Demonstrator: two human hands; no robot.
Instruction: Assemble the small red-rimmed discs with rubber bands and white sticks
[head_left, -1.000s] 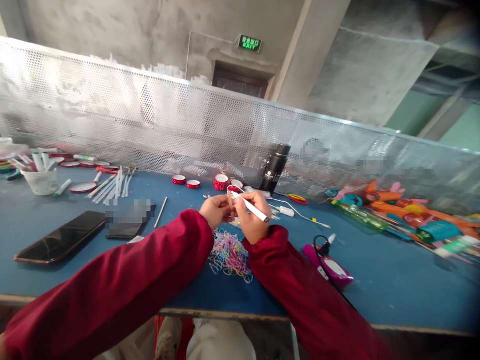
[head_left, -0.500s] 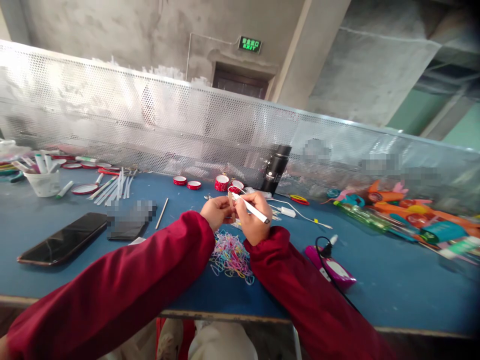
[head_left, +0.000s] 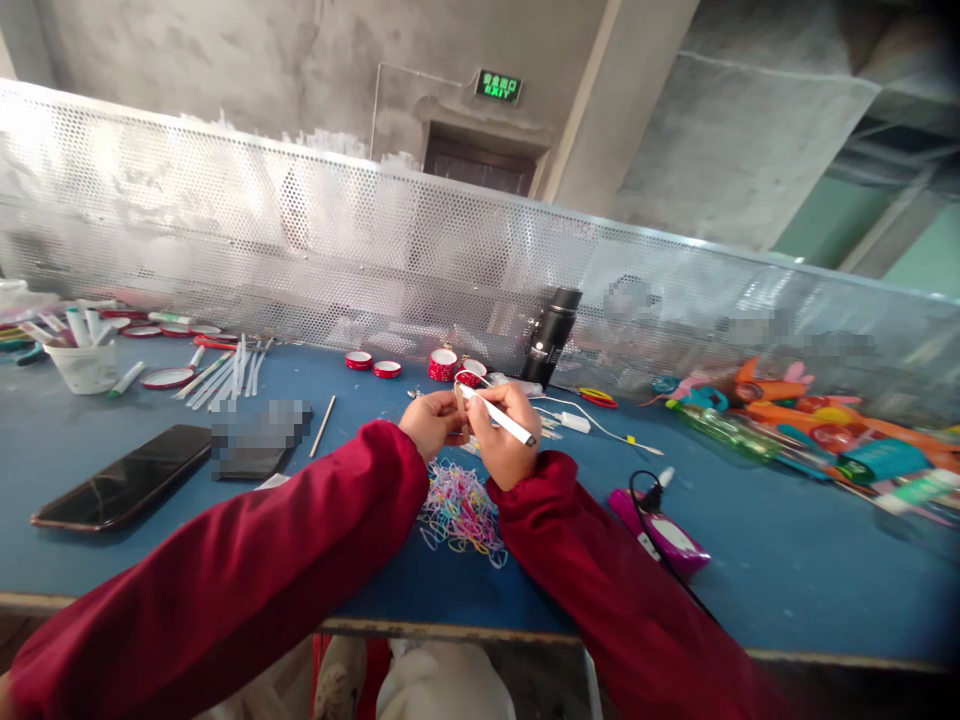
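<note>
My right hand (head_left: 511, 445) is closed around a white marker pen (head_left: 504, 418), its dark end toward me and its other end up by the wood. Between the fingers of my left hand (head_left: 431, 425) is a small flat light-brown wooden piece (head_left: 461, 410), held upright; its exact kind is too small to tell. The pen's far end meets or nearly meets this piece. Just below both hands lies a loose pile of thin pastel elastic bands (head_left: 463, 510) on the blue table (head_left: 540, 600).
Left stand a white cup of markers (head_left: 82, 368), a phone (head_left: 124, 478) and a thin wooden stick (head_left: 323, 427). Behind my hands are red round tins (head_left: 442, 364) and a black bottle (head_left: 551, 340). A purple packet (head_left: 679, 540) with a black cable and colourful craft pieces (head_left: 825, 420) lie right.
Almost nothing differs. Both hands keep their hold on the wooden piece and the marker pen, and the whole view has shifted very slightly.
</note>
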